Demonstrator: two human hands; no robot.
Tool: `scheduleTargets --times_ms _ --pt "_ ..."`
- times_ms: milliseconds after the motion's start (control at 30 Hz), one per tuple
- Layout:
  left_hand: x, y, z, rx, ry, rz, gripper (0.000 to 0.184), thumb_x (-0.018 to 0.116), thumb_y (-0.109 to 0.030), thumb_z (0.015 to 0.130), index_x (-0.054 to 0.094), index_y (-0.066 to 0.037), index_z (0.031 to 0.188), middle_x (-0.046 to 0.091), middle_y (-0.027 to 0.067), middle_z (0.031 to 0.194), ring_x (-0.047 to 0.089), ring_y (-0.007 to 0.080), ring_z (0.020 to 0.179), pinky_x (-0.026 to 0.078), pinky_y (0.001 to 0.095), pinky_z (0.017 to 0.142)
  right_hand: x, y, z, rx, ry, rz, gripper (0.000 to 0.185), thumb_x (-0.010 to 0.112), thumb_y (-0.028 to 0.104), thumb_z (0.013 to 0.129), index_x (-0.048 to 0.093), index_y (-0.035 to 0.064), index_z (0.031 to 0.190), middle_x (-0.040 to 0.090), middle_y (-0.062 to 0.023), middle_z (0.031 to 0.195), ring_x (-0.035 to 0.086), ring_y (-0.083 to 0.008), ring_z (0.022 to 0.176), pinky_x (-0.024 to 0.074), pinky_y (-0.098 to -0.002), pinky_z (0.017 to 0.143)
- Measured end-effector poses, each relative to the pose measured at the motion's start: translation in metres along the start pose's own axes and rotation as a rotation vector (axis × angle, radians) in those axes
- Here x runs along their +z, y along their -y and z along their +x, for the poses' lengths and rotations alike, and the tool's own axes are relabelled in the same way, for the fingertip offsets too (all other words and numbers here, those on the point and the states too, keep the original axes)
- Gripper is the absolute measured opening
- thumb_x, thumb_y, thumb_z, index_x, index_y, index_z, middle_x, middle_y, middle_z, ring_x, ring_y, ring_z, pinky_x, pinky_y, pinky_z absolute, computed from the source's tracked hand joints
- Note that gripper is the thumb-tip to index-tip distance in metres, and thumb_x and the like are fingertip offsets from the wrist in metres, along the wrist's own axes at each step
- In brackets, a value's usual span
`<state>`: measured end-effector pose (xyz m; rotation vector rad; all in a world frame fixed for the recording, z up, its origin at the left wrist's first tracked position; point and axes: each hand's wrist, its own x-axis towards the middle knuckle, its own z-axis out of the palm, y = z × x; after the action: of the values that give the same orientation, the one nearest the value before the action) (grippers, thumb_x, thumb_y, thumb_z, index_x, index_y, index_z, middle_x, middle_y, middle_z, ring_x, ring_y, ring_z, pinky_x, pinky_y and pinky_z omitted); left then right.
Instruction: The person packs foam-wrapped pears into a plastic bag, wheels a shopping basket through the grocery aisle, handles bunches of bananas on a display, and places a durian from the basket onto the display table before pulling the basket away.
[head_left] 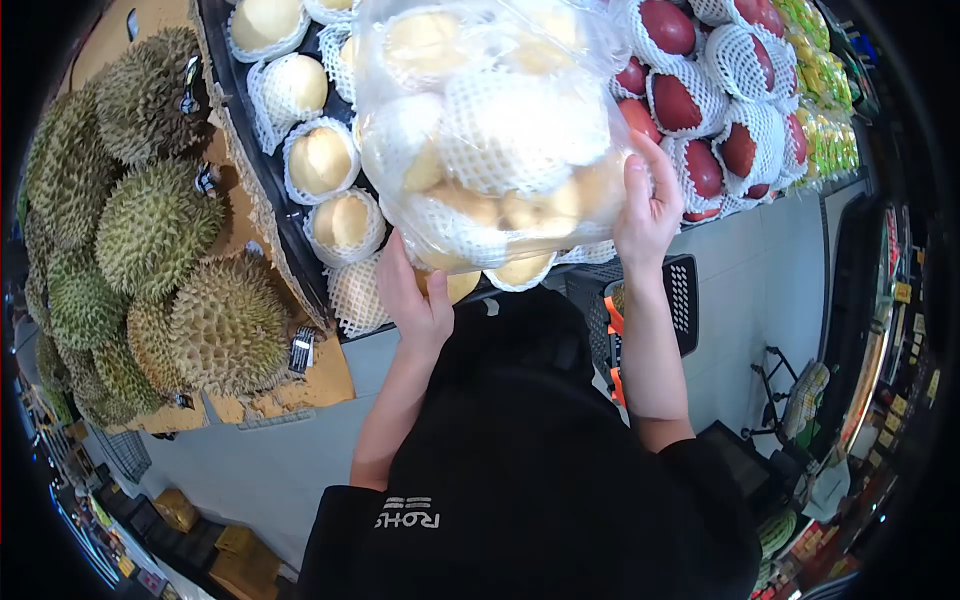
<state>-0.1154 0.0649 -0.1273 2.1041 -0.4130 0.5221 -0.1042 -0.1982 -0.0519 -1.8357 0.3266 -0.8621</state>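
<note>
A large clear plastic bag [500, 215] spreads in front of me over the fruit display. My left hand [415, 300] grips its lower left edge, thumb up and fingers partly behind the plastic. On the opposite side, my right hand [650, 205] holds the bag's right edge between thumb and fingers. Pale yellow round fruits in white foam nets show through the film; whether any lie inside the bag or all sit beneath it, I cannot tell. Beside my left hand is a netted yellow fruit [356, 297]. Dark red fruits [703, 168] in foam nets lie beyond my right hand.
Spiky durians [228, 325] are heaped on cardboard [325, 375] at the left. Yellow-green packs [830, 140] stand at the far right of the display. A dark shopping basket [682, 300] with orange parts is below the counter, near my right forearm. Grey floor [735, 265] surrounds me.
</note>
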Motion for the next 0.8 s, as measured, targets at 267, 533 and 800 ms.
scheduleTargets --times_ms 267,533,800 --pt "-0.001 -0.002 -0.001 -0.030 0.037 -0.028 0.063 0.050 -0.030 0.098 0.034 0.014 0.141 0.047 0.0311 0.135 0.048 0.0443 0.120 0.036 0.0493 0.102 0.007 -0.005 -0.034 -0.142 -0.129 -0.179 0.042 0.060 0.017 0.094 0.053 -0.0037 0.130 0.054 -0.0208 0.131 0.052 -0.0323 0.123 0.0388 -0.0402 0.105" --pt "-0.008 -0.003 -0.001 -0.046 0.082 -0.090 0.058 0.044 -0.021 0.101 0.028 0.012 0.146 0.043 0.0283 0.141 0.045 0.0371 0.129 0.034 0.0426 0.107 0.003 -0.001 -0.032 -0.132 -0.078 -0.133 0.042 0.060 0.015 0.093 0.052 -0.0040 0.130 0.054 -0.0211 0.132 0.052 -0.0330 0.123 0.0379 -0.0403 0.106" --pt "0.005 -0.005 -0.002 -0.054 -0.082 -0.022 0.054 0.044 -0.026 0.101 0.039 0.012 0.139 0.054 0.0278 0.129 0.053 0.0404 0.116 0.039 0.0459 0.099 -0.012 -0.008 -0.027 -0.189 0.069 -0.121 0.046 0.060 0.014 0.092 0.050 -0.0046 0.133 0.050 -0.0233 0.136 0.049 -0.0366 0.126 0.0359 -0.0434 0.108"
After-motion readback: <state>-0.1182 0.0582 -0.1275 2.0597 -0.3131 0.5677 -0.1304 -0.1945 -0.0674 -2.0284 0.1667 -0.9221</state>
